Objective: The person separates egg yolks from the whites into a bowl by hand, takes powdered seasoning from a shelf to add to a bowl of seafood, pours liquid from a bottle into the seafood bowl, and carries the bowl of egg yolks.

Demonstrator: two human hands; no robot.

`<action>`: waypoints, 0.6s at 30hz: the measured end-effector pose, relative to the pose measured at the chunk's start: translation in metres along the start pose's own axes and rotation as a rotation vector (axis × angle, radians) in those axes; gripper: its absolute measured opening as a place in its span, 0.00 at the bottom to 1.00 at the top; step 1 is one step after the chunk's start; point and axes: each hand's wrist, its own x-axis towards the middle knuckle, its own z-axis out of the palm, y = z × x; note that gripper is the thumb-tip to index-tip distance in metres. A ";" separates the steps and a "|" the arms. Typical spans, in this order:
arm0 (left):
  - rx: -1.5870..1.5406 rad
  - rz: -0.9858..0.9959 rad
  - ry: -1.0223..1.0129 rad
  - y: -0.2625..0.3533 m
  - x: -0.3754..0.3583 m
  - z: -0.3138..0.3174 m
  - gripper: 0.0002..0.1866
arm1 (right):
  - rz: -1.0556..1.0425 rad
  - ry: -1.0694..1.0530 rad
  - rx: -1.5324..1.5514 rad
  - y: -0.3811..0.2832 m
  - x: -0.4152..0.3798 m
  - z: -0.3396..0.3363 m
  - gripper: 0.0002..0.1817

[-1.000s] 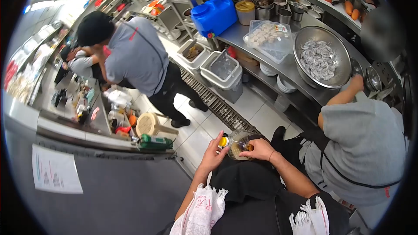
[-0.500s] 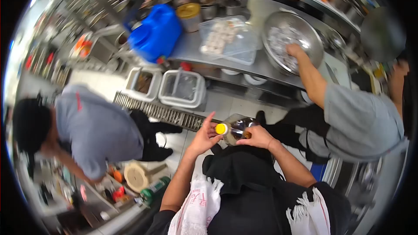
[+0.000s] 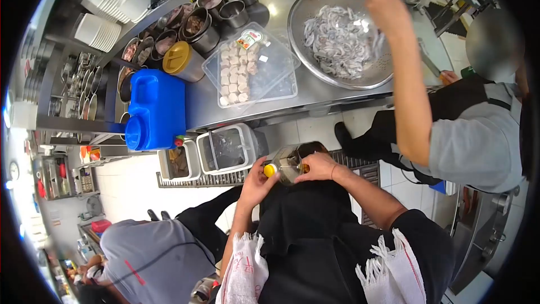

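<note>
In front of my black apron I hold a large clear plastic bottle (image 3: 288,164) with dark liquid in it, tilted with its top toward the left. My right hand (image 3: 318,168) grips the bottle's body from the right. The thumb and fingers of my left hand (image 3: 256,184) close around the yellow cap (image 3: 270,170), which sits on the bottle's neck. My arms partly hide the lower end of the bottle.
A co-worker's hand (image 3: 388,11) is above a steel colander (image 3: 298,50) of pale strips. On the steel counter (image 3: 225,115) stand a blue jerrycan (image 3: 163,107) and a clear container (image 3: 281,87). White bins (image 3: 247,135) stand below. Another person (image 3: 152,253) bends at lower left.
My view has turned, shifting the counter and colander left. My left fingers, spread beside the cap before, now close around it. The co-worker's hand has risen from the colander.
</note>
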 end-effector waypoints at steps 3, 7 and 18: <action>0.273 -0.142 0.105 -0.008 0.029 -0.008 0.24 | -0.034 0.044 0.021 0.005 0.028 0.007 0.37; 0.515 -0.118 0.075 -0.023 0.048 -0.021 0.22 | 0.007 0.064 0.005 0.010 0.054 0.011 0.38; 0.776 0.540 -0.365 -0.115 0.103 -0.036 0.29 | 0.282 -0.184 0.123 0.084 0.104 0.073 0.36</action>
